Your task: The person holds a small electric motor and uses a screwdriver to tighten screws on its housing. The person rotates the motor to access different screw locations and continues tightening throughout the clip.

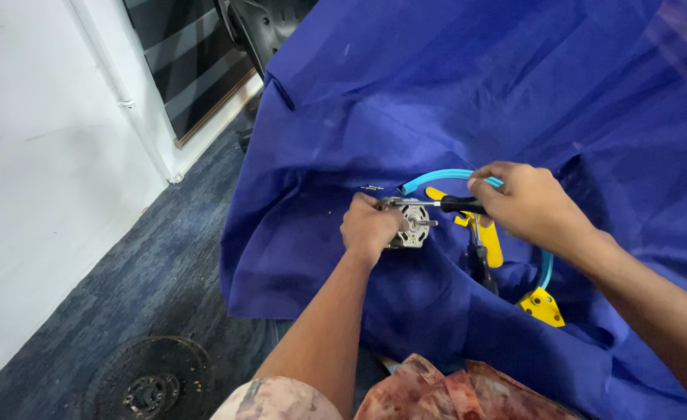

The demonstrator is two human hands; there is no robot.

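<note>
A small metal motor (415,224) with a short shaft lies on a blue cloth (468,101). My left hand (369,227) grips its left side and steadies it. My right hand (524,204) holds a screwdriver with a black handle (462,205); its thin metal shank reaches left to the motor's top edge. A light blue hose (439,179) curves from beside the motor under my right hand and down the right. A second black-handled tool (483,268) lies below the screwdriver, across a yellow piece (490,243).
Another yellow plastic part (543,306) lies lower right on the cloth. A small metal bit (371,187) rests just above the motor. On the dark carpet at lower left lies a round metal disc (150,379). White wall and a dark panel stand on the left.
</note>
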